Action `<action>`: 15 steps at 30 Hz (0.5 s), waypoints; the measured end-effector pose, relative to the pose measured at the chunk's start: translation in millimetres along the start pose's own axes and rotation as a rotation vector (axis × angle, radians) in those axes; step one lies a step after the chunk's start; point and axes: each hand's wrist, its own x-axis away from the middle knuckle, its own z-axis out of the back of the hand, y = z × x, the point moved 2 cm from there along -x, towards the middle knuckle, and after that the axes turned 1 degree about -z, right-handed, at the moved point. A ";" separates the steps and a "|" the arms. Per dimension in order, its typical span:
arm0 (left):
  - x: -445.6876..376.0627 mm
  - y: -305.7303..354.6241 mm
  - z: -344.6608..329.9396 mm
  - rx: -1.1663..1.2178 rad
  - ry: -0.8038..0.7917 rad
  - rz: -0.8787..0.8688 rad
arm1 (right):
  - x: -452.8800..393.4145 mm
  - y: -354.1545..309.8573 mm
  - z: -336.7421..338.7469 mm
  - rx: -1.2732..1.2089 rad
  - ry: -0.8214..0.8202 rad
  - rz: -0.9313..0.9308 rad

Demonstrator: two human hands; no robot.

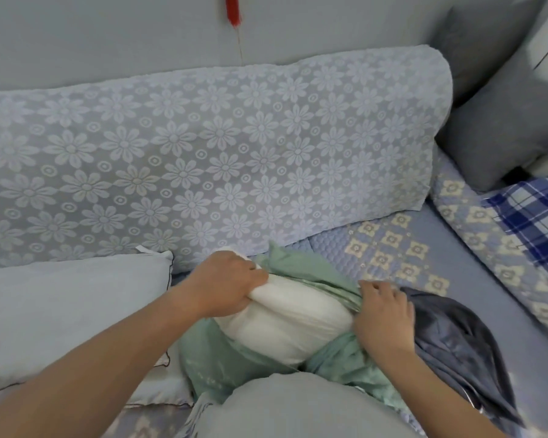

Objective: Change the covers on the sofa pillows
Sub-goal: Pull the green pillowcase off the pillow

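A white pillow insert (285,324) lies on the sofa seat, half inside a pale green cover (209,365) bunched around its lower part. My left hand (225,281) grips the insert's top left corner. My right hand (382,314) pinches the green cover's edge at the insert's right side. A crumpled dark grey-blue satin cover (456,343) lies just right of my right hand. A light blue-grey pillow (70,308) rests to the left against the backrest.
The sofa backrest (222,159) wears a floral lace cover. The quilted patterned seat (402,248) stretches right. A grey cushion (506,134) and a blue plaid cloth (538,216) sit at the far right. Another grey pillow (291,406) lies nearest me, at the bottom.
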 end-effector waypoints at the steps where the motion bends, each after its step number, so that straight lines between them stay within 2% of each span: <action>1: 6.0 -8.1 -2.2 0.000 0.000 0.064 | 2.8 15.3 -6.3 0.015 -0.009 -0.034; 4: 38.2 -53.2 -1.0 0.078 -0.111 0.476 | 17.5 47.4 -26.3 -0.067 -0.250 -0.162; 5: 51.9 -67.1 1.8 0.112 -0.126 0.574 | 19.2 54.6 -34.4 -0.165 -0.355 -0.225; 6: 63.5 -76.9 3.4 0.132 -0.138 0.599 | 18.2 56.0 -41.9 -0.259 -0.484 -0.231; 7: 69.3 -82.7 7.6 0.155 -0.174 0.588 | 16.3 50.4 -43.9 -0.342 -0.547 -0.203; 10: 58.6 -79.6 28.3 0.139 -0.264 0.522 | 3.2 -0.9 -24.2 -0.675 -0.455 -0.174; 12: 39.7 -59.5 44.3 0.114 -0.283 0.473 | 0.6 -43.1 4.3 -0.767 -0.536 -0.065; 15: 15.1 -2.7 62.1 0.158 -0.305 0.256 | -11.7 -78.9 35.7 -0.911 -0.593 0.090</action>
